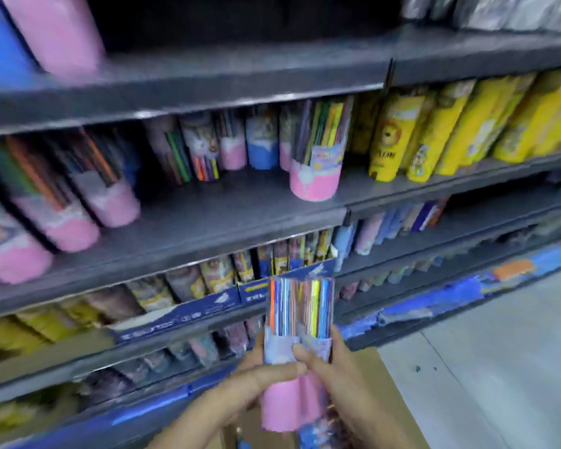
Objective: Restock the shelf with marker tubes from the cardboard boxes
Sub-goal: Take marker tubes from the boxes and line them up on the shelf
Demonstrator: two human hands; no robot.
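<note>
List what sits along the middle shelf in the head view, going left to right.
Pink-based marker tubes leaning at the far left → tubes at the back of the shelf → a lone pink-based tube standing near the front edge → yellow tubes with a lion picture → more yellow packs at the right.

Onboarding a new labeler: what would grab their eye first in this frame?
First, the pink marker tube held upright in both hands at bottom centre, left hand and right hand wrapped around it. Next, a lone matching pink tube standing on the middle shelf, with the yellow tubes packed to its right.
</note>
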